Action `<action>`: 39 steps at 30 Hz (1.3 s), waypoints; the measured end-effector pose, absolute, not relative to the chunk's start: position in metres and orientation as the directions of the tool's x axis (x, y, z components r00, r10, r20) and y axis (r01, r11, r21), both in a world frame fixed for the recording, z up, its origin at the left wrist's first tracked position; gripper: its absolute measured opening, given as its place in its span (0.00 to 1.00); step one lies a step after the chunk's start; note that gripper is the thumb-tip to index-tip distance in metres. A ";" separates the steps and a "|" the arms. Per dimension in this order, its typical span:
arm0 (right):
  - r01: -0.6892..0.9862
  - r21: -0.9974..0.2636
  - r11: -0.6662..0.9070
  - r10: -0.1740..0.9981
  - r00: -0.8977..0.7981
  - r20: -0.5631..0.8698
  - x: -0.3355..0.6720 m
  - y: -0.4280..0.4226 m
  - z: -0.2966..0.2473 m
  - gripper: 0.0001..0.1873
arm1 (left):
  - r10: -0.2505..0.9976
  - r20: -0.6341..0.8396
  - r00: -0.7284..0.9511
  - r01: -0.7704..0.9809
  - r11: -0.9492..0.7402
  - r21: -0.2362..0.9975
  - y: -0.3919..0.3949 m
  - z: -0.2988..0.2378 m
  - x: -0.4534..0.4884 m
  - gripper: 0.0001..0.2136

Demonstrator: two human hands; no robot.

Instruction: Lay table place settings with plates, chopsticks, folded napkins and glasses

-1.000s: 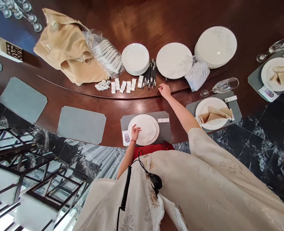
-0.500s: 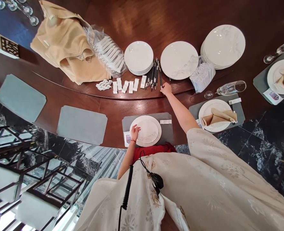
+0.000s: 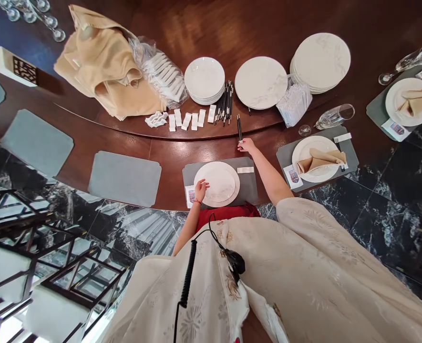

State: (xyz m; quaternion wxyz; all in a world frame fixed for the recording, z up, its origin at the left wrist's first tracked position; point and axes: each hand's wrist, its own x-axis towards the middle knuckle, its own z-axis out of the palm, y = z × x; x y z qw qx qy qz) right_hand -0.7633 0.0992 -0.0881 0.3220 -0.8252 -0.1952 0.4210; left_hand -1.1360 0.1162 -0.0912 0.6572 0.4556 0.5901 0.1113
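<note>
My right hand (image 3: pixel 245 145) is closed on the lower end of a pair of black chopsticks (image 3: pixel 239 127), which points away from me over the table edge. Just beyond lies a bundle of more black chopsticks (image 3: pixel 225 105). Below my right hand, a white chopstick rest (image 3: pixel 245 170) lies on the grey placemat (image 3: pixel 248 188). On that mat a small white plate is stacked on a larger plate (image 3: pixel 220 183). My left hand (image 3: pixel 201 189) hovers over or rests on the plate's left side, fingers apart and holding nothing. A printed card (image 3: pixel 190 196) sits at the mat's left edge.
Stacked small plates (image 3: pixel 204 78), a large plate (image 3: pixel 261 81) and a tall plate stack (image 3: pixel 320 62) stand behind. Beige napkins (image 3: pixel 103 66) lie at left beside bagged white packets (image 3: pixel 164 76). Stemware (image 3: pixel 335 116) stands near the right setting's folded napkin (image 3: pixel 321 161).
My right hand has drawn the chopsticks out of the bundle and toward me, above the placemat. My left hand has stayed by the plate. The view has shifted slightly.
</note>
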 end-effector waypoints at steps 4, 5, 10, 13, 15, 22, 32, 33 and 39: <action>-0.286 -0.680 -0.675 0.557 0.408 -0.724 -0.813 0.026 -0.080 0.06 | 0.677 -0.668 0.310 0.414 0.536 0.736 0.120 -0.087 -1.145 0.13; -0.288 -0.674 -0.680 0.551 0.406 -0.729 -0.829 0.005 -0.080 0.06 | 0.673 -0.667 0.319 0.416 0.533 0.737 0.119 -0.087 -1.146 0.12; -0.309 -0.569 -0.762 0.449 0.381 -0.808 -0.907 -0.080 -0.091 0.09 | 0.648 -0.690 0.321 0.450 0.537 0.714 0.108 -0.085 -1.147 0.10; -0.233 -0.512 -0.827 0.396 0.406 -0.824 -0.937 -0.101 -0.100 0.06 | 0.638 -0.683 0.356 0.453 0.521 0.723 0.100 -0.084 -1.145 0.10; -0.079 -0.468 -0.880 0.393 0.430 -0.813 -0.947 -0.103 -0.104 0.02 | 0.633 -0.675 0.379 0.453 0.509 0.732 0.097 -0.083 -1.144 0.09; 0.479 -0.170 -0.861 0.437 0.526 -0.730 -0.950 -0.083 -0.101 0.16 | 0.658 -0.661 0.360 0.448 0.500 0.741 0.098 -0.083 -1.146 0.08; 0.497 -0.141 -0.856 0.427 0.526 -0.736 -0.951 -0.072 -0.089 0.18 | 0.640 -0.667 0.382 0.470 0.487 0.736 0.098 -0.080 -1.147 0.10; 0.497 -0.141 -0.856 0.426 0.525 -0.737 -0.951 -0.072 -0.090 0.18 | 0.640 -0.668 0.380 0.470 0.488 0.735 0.098 -0.081 -1.147 0.10; 0.484 -0.151 -0.862 0.420 0.513 -0.749 -0.955 -0.074 -0.089 0.17 | 0.638 -0.669 0.381 0.474 0.486 0.734 0.098 -0.085 -1.148 0.09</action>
